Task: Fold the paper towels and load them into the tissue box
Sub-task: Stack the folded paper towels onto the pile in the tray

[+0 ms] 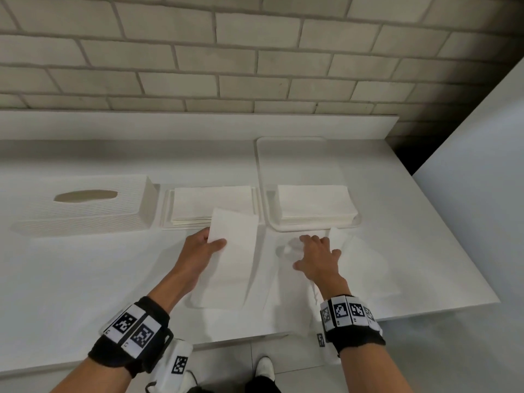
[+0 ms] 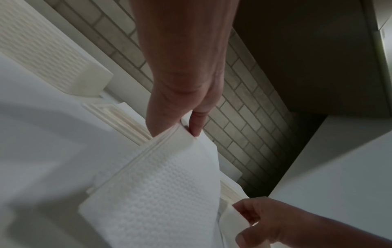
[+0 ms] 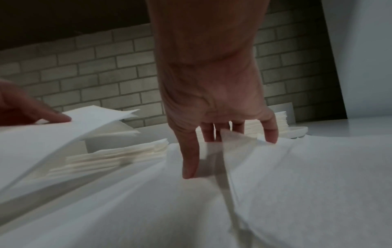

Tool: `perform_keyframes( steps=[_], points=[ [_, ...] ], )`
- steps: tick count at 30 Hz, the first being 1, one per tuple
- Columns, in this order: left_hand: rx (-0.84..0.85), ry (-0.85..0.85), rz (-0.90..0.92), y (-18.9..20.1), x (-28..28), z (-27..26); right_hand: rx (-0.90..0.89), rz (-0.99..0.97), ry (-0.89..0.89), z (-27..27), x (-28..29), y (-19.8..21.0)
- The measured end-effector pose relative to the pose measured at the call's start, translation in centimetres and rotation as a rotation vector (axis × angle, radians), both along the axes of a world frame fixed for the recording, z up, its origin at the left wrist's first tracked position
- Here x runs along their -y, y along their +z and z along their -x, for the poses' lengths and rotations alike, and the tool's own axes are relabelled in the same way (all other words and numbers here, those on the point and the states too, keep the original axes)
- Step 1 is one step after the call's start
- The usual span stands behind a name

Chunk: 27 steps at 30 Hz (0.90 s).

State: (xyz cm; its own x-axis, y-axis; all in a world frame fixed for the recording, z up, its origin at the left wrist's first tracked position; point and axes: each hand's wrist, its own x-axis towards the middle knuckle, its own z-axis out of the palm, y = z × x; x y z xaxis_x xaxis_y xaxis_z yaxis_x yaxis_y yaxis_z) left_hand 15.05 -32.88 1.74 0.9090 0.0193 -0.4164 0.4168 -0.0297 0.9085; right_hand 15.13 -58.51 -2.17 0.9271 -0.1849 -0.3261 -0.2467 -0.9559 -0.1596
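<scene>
The left hand (image 1: 202,248) pinches a folded white paper towel (image 1: 232,251) at its far left corner, thumb on top and fingers beneath, and lifts that end clear of the white bench (image 1: 85,279). Held by the corner, the fold probably stays closed for carrying.

The right hand (image 1: 317,259) lies spread, fingertips pressing a flat unfolded white paper towel (image 1: 360,265) on the bench, likely to pin it for the next fold.

Just beyond the hands sit 2 stacks. The stack of folded white towels (image 1: 212,202) rests on the flat white base tray of the tissue box (image 1: 166,211), within easy reach for loading. The white textured tissue box cover with an oval slot (image 1: 85,208) stands off to the left, leaving that base open. The stack of unfolded white towels (image 1: 314,204) sits in a shallow white plastic tray (image 1: 262,165) on the right, as supply.
</scene>
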Motion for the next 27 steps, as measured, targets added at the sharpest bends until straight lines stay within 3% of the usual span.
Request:
perform_keyframes(
  steps=[5, 13, 22, 27],
  points=[
    [-0.011, -0.039, 0.016, -0.4, -0.1, 0.5, -0.075, 0.015, 0.010, -0.6, 0.5, 0.6],
    [-0.002, -0.056, 0.034, -0.1, 0.1, -0.1, -0.053, -0.110, 0.020, -0.8, 0.2, 2.1],
    [0.098, -0.036, 0.023, 0.8, 1.9, -1.0, 0.102, -0.759, 0.140, -0.8, -1.6, 8.6],
    [0.023, -0.215, 0.168, 2.1, 3.6, -0.4, 0.196, -0.863, 0.102, -1.1, -3.3, 9.8]
  ],
)
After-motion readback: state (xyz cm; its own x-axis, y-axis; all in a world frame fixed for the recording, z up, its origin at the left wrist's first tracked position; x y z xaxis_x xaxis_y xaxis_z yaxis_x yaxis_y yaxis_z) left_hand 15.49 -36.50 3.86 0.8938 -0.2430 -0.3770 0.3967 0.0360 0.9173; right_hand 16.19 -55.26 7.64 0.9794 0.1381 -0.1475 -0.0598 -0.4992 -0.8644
